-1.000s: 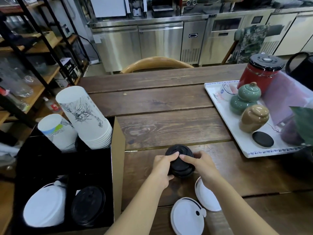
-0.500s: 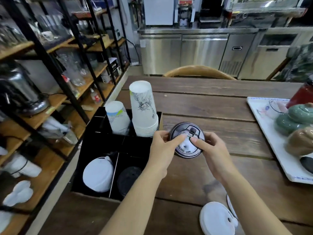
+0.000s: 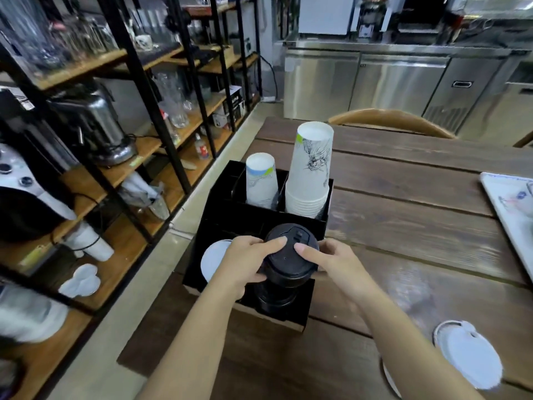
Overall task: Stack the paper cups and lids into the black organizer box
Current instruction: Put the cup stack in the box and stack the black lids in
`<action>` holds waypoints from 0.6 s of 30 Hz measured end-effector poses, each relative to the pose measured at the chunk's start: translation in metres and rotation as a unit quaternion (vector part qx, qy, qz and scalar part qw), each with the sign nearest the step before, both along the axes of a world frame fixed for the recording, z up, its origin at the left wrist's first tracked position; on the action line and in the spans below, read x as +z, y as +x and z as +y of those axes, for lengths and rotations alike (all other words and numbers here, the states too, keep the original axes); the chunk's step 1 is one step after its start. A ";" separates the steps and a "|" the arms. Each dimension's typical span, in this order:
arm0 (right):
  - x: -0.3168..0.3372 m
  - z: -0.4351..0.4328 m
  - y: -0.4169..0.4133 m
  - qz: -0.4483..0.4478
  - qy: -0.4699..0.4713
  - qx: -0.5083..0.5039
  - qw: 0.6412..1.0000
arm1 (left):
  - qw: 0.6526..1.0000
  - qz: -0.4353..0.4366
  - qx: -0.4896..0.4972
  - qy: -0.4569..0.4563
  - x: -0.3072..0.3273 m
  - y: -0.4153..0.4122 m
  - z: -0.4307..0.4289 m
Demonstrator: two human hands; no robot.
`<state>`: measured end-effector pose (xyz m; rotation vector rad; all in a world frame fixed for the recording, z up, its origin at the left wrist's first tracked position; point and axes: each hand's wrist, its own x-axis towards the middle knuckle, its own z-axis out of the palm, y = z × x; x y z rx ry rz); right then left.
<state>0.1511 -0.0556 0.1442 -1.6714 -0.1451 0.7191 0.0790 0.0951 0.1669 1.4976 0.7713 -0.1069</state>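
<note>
The black organizer box (image 3: pixel 219 203) stands at the table's left edge. Its back compartments hold a short stack of white paper cups (image 3: pixel 261 180) and a taller stack of printed cups (image 3: pixel 310 174), all upside down. White lids (image 3: pixel 213 256) lie in the front left compartment. A stack of black lids (image 3: pixel 288 255) is gripped from both sides by my left hand (image 3: pixel 245 262) and my right hand (image 3: pixel 331 259). The stack hovers over the front right compartment, where more black lids (image 3: pixel 274 298) sit. Two white lids (image 3: pixel 467 353) lie loose on the table at the near right.
The wooden table (image 3: pixel 403 212) stretches right, with a white tray (image 3: pixel 510 209) at its right edge. A black-framed shelf rack (image 3: pixel 121 140) with glassware and appliances stands to the left. A wooden chair back (image 3: pixel 392 119) and steel counters (image 3: pixel 389 82) are behind.
Both hands lifted the black lid stack off the table and carried it left, over the organizer's front right compartment. My view swung left with it.
</note>
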 end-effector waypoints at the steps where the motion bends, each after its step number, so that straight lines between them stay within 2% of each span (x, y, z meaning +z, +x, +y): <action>1: -0.004 0.004 -0.004 0.011 -0.010 0.001 1.000 | 1.000 0.009 -0.004 0.004 -0.004 -0.003 0.004; 7: -0.025 0.021 -0.019 0.026 -0.069 -0.020 0.997 | 0.999 0.039 0.001 0.035 -0.027 -0.013 0.013; 12: -0.033 0.028 -0.021 -0.061 -0.152 -0.019 0.986 | 0.997 0.030 -0.013 0.063 -0.041 -0.016 0.012; 18: -0.037 0.028 -0.029 -0.122 -0.232 0.006 0.965 | 0.986 0.031 -0.046 0.158 -0.054 -0.018 0.013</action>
